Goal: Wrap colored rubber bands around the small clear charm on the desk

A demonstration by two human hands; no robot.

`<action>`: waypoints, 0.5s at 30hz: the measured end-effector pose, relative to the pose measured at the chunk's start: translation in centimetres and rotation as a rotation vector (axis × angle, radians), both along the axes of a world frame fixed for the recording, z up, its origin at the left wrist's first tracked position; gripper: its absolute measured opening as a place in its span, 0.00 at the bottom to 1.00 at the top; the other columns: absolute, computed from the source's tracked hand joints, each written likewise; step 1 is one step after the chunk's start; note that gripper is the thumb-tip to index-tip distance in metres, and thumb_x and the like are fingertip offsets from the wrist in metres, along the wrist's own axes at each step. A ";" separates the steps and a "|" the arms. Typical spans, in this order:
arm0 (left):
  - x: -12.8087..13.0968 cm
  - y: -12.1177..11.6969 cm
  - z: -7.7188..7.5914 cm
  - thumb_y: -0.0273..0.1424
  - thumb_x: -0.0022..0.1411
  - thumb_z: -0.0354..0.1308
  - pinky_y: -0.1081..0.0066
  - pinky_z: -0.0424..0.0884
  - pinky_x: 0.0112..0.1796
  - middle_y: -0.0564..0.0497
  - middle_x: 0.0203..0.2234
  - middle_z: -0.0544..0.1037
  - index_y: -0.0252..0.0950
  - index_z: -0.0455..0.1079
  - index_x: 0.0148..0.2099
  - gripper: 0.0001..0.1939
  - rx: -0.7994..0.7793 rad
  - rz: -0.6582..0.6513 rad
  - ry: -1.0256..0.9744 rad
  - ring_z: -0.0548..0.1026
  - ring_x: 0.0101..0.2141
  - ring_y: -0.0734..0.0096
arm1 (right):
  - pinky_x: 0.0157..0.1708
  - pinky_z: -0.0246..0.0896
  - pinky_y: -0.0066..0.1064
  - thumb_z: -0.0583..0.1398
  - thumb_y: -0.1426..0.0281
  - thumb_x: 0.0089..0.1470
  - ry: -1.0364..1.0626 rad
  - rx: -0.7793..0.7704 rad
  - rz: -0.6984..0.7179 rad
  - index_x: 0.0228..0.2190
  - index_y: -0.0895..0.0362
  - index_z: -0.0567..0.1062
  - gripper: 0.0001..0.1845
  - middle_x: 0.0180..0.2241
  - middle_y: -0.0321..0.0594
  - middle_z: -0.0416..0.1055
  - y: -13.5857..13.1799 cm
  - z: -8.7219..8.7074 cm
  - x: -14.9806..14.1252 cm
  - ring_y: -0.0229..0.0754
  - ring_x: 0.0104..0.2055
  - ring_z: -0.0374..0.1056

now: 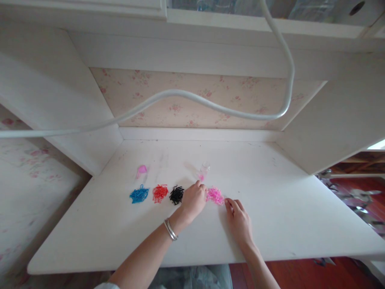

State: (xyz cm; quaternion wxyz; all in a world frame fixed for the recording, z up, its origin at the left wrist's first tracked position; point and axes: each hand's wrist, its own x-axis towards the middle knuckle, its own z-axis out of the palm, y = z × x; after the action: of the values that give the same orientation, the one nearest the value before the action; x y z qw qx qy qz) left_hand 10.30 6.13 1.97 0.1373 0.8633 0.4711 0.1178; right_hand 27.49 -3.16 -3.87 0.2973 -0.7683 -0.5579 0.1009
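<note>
The right hand [240, 222] is extending over the white table [270, 224] from the near edge. Its thumb and forefinger are closing together at the right edge of the pink bands [215, 196]; whether they are pinching a band cannot be told. The other right fingers are curling inward.

The left hand [193, 200], with silver bangles [170, 229] circling its wrist, is reaching farther forward and is covering the space between the pink bands and the black bands [176, 194]. Its fingers are bunching together, tips pointing down, just beside the near end of the clear container [205, 168]; contact and any held item cannot be confirmed.

Left of the black bands, the red bands [160, 193] and the blue bands [139, 194] are lying in separate piles. Beyond the blue bands, a small pink object [142, 169] is lying on the table.
</note>
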 end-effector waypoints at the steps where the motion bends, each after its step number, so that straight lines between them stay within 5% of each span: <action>1: -0.1 0.1 0.2 0.31 0.67 0.44 0.72 0.68 0.37 0.48 0.38 0.71 0.37 0.69 0.40 0.12 0.000 -0.008 -0.009 0.73 0.36 0.71 | 0.32 0.58 0.28 0.45 0.56 0.62 0.008 0.005 -0.004 0.39 0.52 0.73 0.22 0.39 0.40 0.71 0.0 0.0 0.0 0.37 0.30 0.67; 9: -0.3 0.8 1.6 0.33 0.68 0.44 0.73 0.69 0.35 0.50 0.39 0.71 0.37 0.68 0.39 0.12 0.091 -0.095 -0.056 0.74 0.34 0.72 | 0.32 0.57 0.28 0.47 0.55 0.60 0.068 0.057 -0.033 0.38 0.54 0.74 0.22 0.37 0.40 0.71 0.0 0.0 0.0 0.37 0.29 0.66; 15: -1.4 2.7 5.4 0.32 0.68 0.44 0.75 0.68 0.37 0.52 0.38 0.71 0.40 0.67 0.42 0.10 0.218 -0.074 -0.186 0.73 0.36 0.74 | 0.32 0.57 0.28 0.48 0.55 0.60 0.119 0.083 -0.055 0.37 0.54 0.74 0.21 0.35 0.39 0.71 -0.2 -0.1 0.1 0.36 0.27 0.64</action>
State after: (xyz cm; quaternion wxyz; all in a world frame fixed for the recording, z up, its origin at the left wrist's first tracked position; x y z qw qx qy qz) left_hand 8.94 8.80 7.38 0.0897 0.8752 0.4088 0.2427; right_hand 27.55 -3.31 -3.93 0.3641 -0.7631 -0.5214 0.1152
